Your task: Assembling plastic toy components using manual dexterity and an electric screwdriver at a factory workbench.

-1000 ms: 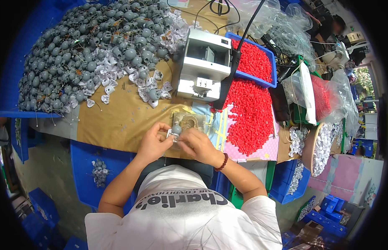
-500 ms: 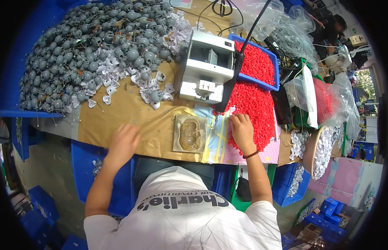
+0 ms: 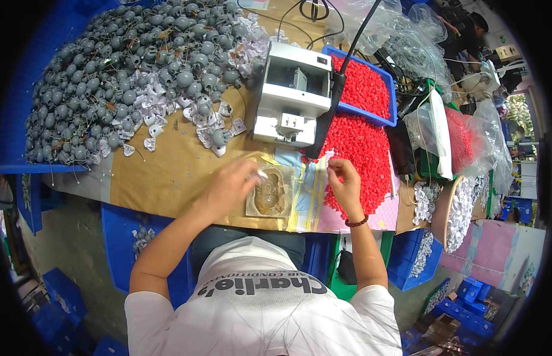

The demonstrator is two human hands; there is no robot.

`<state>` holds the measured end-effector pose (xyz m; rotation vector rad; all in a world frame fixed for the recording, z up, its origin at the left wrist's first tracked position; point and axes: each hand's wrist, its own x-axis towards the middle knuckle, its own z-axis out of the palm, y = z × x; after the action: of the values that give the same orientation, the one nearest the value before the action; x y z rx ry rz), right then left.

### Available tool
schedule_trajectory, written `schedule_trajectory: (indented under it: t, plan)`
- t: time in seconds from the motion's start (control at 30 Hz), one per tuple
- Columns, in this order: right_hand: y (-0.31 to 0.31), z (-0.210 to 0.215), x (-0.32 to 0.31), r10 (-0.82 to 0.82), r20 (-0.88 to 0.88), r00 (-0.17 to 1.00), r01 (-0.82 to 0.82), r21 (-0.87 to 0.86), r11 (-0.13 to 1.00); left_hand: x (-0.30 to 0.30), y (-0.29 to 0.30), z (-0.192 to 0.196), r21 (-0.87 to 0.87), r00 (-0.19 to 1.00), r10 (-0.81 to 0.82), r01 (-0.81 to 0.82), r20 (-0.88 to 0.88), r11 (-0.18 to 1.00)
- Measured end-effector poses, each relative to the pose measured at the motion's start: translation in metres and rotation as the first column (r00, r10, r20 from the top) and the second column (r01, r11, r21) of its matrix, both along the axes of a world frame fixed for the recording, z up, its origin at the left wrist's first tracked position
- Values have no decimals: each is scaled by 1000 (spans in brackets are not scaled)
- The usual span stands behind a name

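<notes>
the left hand [image 3: 231,185], nearer, pinches a white piece [image 3: 262,175] over the hollowed block [image 3: 251,204] at frame centre, long axis running upward. right of it, the right hand [image 3: 346,185] nearly closes by red pieces [image 3: 371,154], hold unclear.

Tabletop [image 3: 154,187], mostly covered in brown sheeting, wrinkled. Carries, along its left and far side, a heap of grey rounded parts [image 3: 119,83] with thin wires; mixed in and strewn at its near and right fringe, white pieces [image 3: 157,98]. Includes, at centre, a white boxy machine [image 3: 291,95]; behind it, a looped dark cable [image 3: 313,18]. Holds near the front edge a rectangular block [image 3: 251,207] with a rounded hollow; just right of it, a light-blue sheet [image 3: 304,204] striped with yellow tape [image 3: 294,212]. Farther right, a pink sheet [image 3: 383,216] under loose red pieces [image 3: 362,148]; beyond these, a blue tray [image 3: 393,113] of similar red pieces. At far right, crumpled clear plastic [image 3: 406,44].
</notes>
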<state>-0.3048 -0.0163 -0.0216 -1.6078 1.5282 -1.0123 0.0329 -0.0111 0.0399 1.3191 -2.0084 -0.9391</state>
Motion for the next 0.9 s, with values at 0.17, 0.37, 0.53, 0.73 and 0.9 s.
schedule_trajectory:
  t: [0.17, 0.37, 0.53, 0.73, 0.9]
  plan:
    - [10, -4, 42, 166, 326, 931, -217, 128, 968, -26, 13, -34, 19, 985, -153, 155, -75, 988]
    - [24, 24, 89, 327, 133, 936, -331, 11, 943, -26, 18, -40, -96, 991, -78, 89, 113, 991]
    - [18, 16, 108, 389, -328, 861, -496, -372, 785, -17, 10, -38, -70, 1000, -15, 17, 20, 997]
    - [29, 12, 110, 310, -500, 809, -532, -399, 746, 27, -37, -32, -466, 820, 420, -217, 390, 858]
    - [36, 6, 113, 282, -469, 837, -478, -376, 794, 61, -61, -31, -477, 910, 343, -200, 234, 856]
